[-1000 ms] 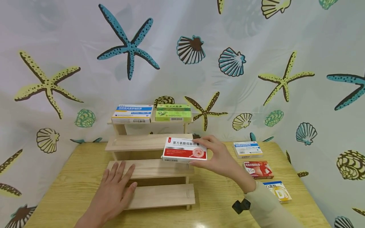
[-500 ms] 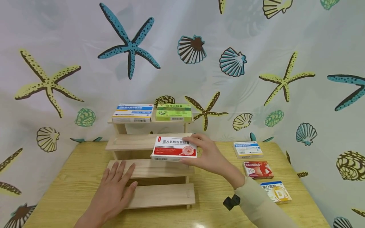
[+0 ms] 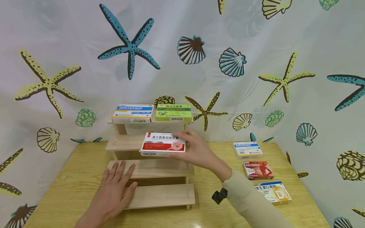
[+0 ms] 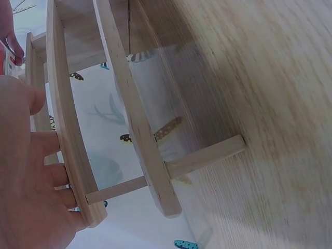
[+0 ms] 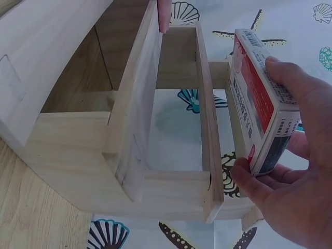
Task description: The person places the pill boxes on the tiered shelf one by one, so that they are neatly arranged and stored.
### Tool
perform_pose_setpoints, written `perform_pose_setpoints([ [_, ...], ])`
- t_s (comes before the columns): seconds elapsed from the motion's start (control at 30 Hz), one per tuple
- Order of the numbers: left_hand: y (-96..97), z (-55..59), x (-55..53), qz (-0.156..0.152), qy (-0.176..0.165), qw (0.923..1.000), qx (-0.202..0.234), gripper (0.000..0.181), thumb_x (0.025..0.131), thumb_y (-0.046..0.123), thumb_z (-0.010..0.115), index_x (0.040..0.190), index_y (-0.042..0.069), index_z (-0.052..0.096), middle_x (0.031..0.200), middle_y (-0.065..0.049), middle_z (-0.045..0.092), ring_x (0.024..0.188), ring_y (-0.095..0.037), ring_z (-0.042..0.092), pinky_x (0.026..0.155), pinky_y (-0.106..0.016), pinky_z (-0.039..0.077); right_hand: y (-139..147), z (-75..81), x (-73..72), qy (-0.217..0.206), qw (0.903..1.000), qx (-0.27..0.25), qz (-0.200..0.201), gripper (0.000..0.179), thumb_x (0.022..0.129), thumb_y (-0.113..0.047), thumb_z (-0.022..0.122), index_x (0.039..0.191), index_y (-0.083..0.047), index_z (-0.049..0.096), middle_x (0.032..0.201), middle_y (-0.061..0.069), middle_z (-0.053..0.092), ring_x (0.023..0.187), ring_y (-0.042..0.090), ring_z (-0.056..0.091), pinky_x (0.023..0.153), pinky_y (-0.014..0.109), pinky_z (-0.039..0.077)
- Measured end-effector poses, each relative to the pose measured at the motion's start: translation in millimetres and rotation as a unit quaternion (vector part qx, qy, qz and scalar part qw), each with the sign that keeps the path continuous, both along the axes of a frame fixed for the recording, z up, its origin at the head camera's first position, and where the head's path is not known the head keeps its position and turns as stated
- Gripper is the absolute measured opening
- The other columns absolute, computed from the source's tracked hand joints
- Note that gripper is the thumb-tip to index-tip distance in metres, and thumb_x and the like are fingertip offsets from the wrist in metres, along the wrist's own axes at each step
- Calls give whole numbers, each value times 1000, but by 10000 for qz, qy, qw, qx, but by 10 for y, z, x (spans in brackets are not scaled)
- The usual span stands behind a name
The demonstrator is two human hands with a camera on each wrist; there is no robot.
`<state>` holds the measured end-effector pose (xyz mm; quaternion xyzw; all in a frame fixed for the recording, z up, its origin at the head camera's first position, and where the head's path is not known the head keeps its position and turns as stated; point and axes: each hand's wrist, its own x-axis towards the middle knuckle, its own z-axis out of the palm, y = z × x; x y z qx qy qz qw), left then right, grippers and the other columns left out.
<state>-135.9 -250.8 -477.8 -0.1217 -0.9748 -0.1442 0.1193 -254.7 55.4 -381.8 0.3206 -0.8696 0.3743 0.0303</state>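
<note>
Carton (image 3: 162, 145), red and white, is held at its right end by the right hand (image 3: 196, 148); we note the thumb on the near narrow side and fingers on the far one, parted by the carton's own depth. Its printed face is turned upward, its left end projecting free of the grip. In the head view we see it overlapping the second shelf (image 3: 125, 143) from the top of a wooden stepped rack (image 3: 165, 196); whether it touches the wood we cannot tell. The left hand (image 3: 115, 186) lies with fingers straight and spread at the left end of the third shelf (image 3: 159, 167) down.

We record a wood-grain table (image 3: 68, 177) beneath, and a pale cloth (image 3: 199, 19) printed with starfish and shells behind and at both sides.

On the top shelf (image 3: 153, 119) we find a blue-and-white box (image 3: 133, 113) and, just right of it, a green box (image 3: 174, 113). Right of the rack, we count three on the table, far to near: a white-and-blue box (image 3: 248, 149), a red box (image 3: 258, 169) and a D3 box (image 3: 273, 192), the last partly covered by the right sleeve (image 3: 251, 196). We cannot see inside any.
</note>
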Motion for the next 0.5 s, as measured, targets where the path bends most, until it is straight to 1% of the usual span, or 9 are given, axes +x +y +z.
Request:
perform_pose_setpoints([
  [0.13, -3, -5, -2, -14, 37, 10000, -3, 61, 110, 43, 50, 162, 11, 43, 167, -31, 33, 154, -56, 30, 123, -72, 25, -82, 12, -31, -6, 10000, 4, 89, 74, 82, -41, 91, 147, -18, 63, 138, 5, 59, 116, 19, 57, 93, 34, 51],
  [0.27, -6, -13, -5, -32, 55, 10000, 9, 61, 110, 42, 50, 163, 13, 43, 166, -31, 33, 154, -56, 30, 123, -72, 25, -157, -2, -57, 43, 9998, 2, 175, 73, 83, -40, 91, 147, -17, 63, 141, 6, 58, 120, 21, 56, 96, 36, 51],
  [0.5, -11, -8, -4, 10, 3, 10000, -36, 61, 110, 43, 49, 162, 11, 44, 167, -30, 33, 154, -55, 30, 123, -71, 25, -277, 4, -83, -62, 9998, 131, 116, 75, 83, -44, 89, 148, -19, 62, 143, 7, 57, 120, 22, 56, 96, 39, 52],
])
